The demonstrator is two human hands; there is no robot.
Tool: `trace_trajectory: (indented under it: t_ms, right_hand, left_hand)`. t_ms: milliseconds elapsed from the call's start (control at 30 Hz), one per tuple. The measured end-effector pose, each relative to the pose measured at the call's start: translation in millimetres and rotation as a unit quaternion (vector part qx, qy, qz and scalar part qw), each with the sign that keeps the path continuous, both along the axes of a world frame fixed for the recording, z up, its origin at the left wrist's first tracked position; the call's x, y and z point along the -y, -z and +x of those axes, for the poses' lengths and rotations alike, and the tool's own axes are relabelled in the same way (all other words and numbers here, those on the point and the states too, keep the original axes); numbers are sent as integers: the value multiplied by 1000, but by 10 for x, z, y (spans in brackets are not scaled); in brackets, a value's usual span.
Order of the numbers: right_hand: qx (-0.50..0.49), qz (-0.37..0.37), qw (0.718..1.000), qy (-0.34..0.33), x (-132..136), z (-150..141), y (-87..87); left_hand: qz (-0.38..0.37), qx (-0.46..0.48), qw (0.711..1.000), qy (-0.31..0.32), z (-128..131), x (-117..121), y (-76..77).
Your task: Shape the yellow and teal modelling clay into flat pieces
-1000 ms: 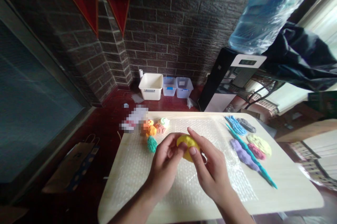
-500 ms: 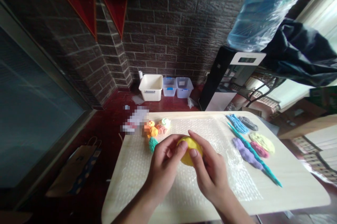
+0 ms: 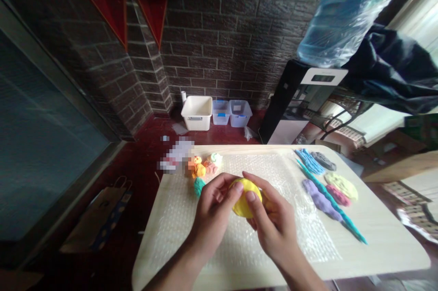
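A rounded, flattened lump of yellow modelling clay [image 3: 245, 204] is held up above the table between both hands. My left hand [image 3: 217, 202] grips its left side, the thumb pressing on the face toward me. On the right side my right hand [image 3: 273, 213] holds it the same way, thumb on the face and fingers curled behind. Those rear fingers are partly hidden by the clay. Beneath the hands lies a sheet of bubble wrap [image 3: 185, 231]. A green clay lump [image 3: 199, 187] sits just beyond my left hand.
Orange clay pieces [image 3: 197, 170] and a whitish lump [image 3: 215, 159] lie at the table's far left. To the right are blue strands [image 3: 310, 161], grey [image 3: 323, 161], pale yellow [image 3: 342, 185], pink [image 3: 338, 195] and purple clay [image 3: 320, 200], plus a long teal roll [image 3: 349, 224]. A water dispenser [image 3: 290, 99] stands behind.
The yellow clay has turned slightly and shows more of its face. My right fingers have shifted behind and below it. Both hands stay in about the same place.
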State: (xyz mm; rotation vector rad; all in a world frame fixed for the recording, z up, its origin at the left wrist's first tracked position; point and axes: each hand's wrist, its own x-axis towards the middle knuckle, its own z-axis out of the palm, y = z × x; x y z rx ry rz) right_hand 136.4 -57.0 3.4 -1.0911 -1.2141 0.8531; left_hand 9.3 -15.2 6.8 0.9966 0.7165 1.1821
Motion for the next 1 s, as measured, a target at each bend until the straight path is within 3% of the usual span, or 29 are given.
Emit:
trace_trajectory:
  t_ms: [167,333,500,633,900,1000]
  right_hand:
    - [1,-9,1000,-26,1,77,-67]
    - [43,8,998,-53,-15,137,-86]
    - [134,60,989,7,-17,162,-59]
    - [222,103,970,3,-24,180,-49]
    - [204,80,976,-4,-39,154,20]
    - [145,59,988,-6,-45,131,39]
  left_hand:
    - [7,11,998,61,-55,-55,-30]
    - [-19,29,997,74,-98,-105,-21]
    - [-26,35,998,53,-93,-119,-3]
    - [-25,32,997,60,-88,-111,8]
    - [-18,38,998,49,-87,-129,13]
    - [-15,33,998,46,-97,-134,10]
